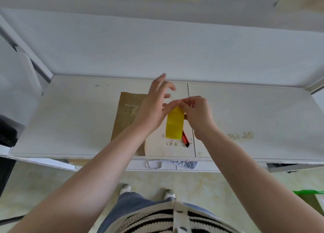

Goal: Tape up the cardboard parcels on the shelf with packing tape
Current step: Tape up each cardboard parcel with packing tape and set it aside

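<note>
A strip of yellow packing tape (174,123) hangs down above the white shelf (70,120). My right hand (197,113) pinches its top edge. My left hand (154,106) touches the same top edge with thumb and forefinger, its other fingers spread loosely. A flat brown cardboard parcel (125,113) lies on the shelf under my left forearm, partly hidden by it. A red and black utility knife (185,140) lies on the shelf just below the tape.
A round white object (157,148) sits at the shelf's front edge. Tape residue (240,136) marks the shelf to the right. A white cloth bag (175,164) hangs below the shelf edge. The upper shelf (157,39) overhangs close above.
</note>
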Motion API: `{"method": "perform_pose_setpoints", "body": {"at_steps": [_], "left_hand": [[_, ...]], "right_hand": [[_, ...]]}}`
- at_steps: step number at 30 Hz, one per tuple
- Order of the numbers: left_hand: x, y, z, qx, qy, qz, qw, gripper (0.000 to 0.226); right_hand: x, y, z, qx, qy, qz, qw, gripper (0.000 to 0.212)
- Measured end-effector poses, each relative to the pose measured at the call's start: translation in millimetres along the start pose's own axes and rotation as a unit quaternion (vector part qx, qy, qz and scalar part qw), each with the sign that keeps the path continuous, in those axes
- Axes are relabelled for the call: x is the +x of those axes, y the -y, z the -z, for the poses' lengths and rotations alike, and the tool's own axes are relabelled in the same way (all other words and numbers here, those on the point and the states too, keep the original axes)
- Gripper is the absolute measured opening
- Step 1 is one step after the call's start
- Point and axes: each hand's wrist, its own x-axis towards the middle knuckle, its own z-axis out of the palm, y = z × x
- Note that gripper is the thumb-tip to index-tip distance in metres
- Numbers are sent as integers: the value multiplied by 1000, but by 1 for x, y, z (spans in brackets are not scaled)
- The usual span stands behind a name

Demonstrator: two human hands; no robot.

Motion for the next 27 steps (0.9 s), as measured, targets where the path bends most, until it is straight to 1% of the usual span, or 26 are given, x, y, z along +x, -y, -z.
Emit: {"method": "perform_pose_setpoints", "body": {"at_steps": [2, 4, 6, 10, 12, 14, 15, 17, 19, 21, 22, 24, 26, 27], "left_hand": [[-3, -7, -6, -45, -11, 32, 998, 5], [-4, -7, -11, -79, -40, 84, 993, 16], [-3, -6, -13, -89, -29, 141, 986, 10], [-1, -11, -22, -66, 0, 214, 975, 26], [1, -13, -26, -38, 2, 221, 975, 31], [2, -12, -28, -47, 4, 235, 971, 32], [2, -10, -29, -67, 16, 251, 965, 34], [1, -7, -32, -97, 64, 287, 951, 40], [2, -3, -33, -77, 109, 298, 945, 44], [4, 1, -34, -42, 127, 303, 944, 47], [6, 1, -34, -21, 130, 305, 943, 48], [8, 0, -35, 24, 127, 303, 944, 50], [8, 1, -35, 30, 98, 305, 947, 49], [8, 4, -34, 11, 73, 309, 948, 48]], "right_hand": [[-1, 0, 2, -1, 26, 2, 1000, 28], [-1, -2, 2, 0, 30, 1, 1000, 28], [0, -5, 1, -1, 20, 1, 1000, 29], [3, -12, 0, 5, 12, -12, 1000, 26], [4, -13, 1, 28, 11, -20, 999, 26], [4, -10, 4, 71, 15, -32, 997, 25], [5, -9, 5, 86, 19, -37, 995, 24], [8, -9, 8, 96, 30, -46, 994, 26], [10, -12, 10, 91, 46, -59, 993, 28], [11, -19, 9, 79, 56, -67, 993, 28], [11, -23, 8, 80, 58, -66, 993, 27], [16, -31, 7, 116, 52, -58, 990, 22], [25, -43, 13, 137, 9, -43, 990, 17], [31, -52, 17, 112, -29, -33, 993, 15]]}}
